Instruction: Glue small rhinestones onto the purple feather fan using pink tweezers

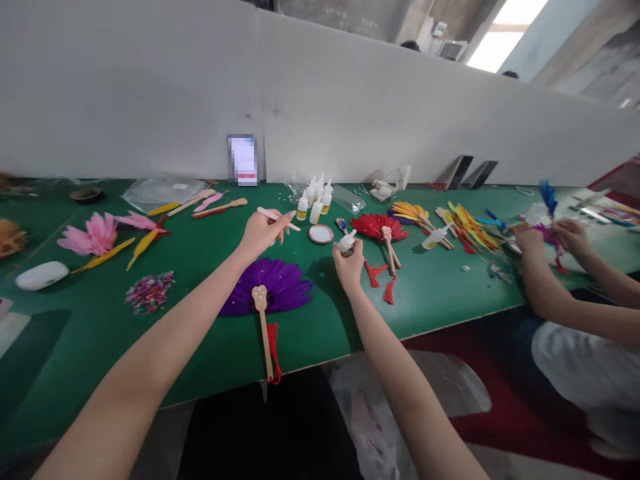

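My left hand is closed round a slim pink pen-like stick, its tip pointing right. Below it lies a purple feather fan with a wooden handle and a red tassel. In my right hand is a small white dropper bottle, held by the fingers. Between my hands sits a small round dish with white contents. A red feather fan with red tassels lies just right of my right hand.
Several white bottles stand behind the dish. Pink feathers, a heap of coloured bits and a white mouse-like object lie left. A phone leans on the partition. At right, a co-worker's hands handle feathers; another bottle lies nearer.
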The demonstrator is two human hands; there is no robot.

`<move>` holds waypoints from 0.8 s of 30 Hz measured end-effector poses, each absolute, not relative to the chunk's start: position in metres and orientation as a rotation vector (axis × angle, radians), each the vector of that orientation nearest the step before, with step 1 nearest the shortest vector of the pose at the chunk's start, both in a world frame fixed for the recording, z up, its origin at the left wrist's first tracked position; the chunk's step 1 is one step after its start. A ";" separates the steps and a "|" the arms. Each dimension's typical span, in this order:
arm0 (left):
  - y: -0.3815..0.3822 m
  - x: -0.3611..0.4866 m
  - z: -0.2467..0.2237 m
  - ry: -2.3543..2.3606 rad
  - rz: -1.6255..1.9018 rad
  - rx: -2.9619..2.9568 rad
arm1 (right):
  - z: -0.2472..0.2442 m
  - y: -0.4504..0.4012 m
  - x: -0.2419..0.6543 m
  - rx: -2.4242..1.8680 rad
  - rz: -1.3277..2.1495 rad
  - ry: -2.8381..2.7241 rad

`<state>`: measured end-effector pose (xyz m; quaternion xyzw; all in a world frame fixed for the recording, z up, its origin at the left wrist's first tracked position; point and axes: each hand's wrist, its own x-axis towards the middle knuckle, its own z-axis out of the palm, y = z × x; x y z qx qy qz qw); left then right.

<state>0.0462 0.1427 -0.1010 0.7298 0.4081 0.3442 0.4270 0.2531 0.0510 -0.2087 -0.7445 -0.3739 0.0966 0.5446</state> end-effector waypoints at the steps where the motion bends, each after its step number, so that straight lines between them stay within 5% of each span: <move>1: 0.148 0.065 -0.103 1.030 0.809 1.878 | -0.210 0.051 0.255 -1.770 0.242 -0.882; 9: 0.187 0.167 -0.126 1.163 0.500 2.154 | -0.215 0.052 0.266 -1.746 0.379 -0.975; 24: 0.213 0.195 -0.155 1.234 0.342 2.267 | -0.217 0.056 0.269 -1.757 0.427 -0.984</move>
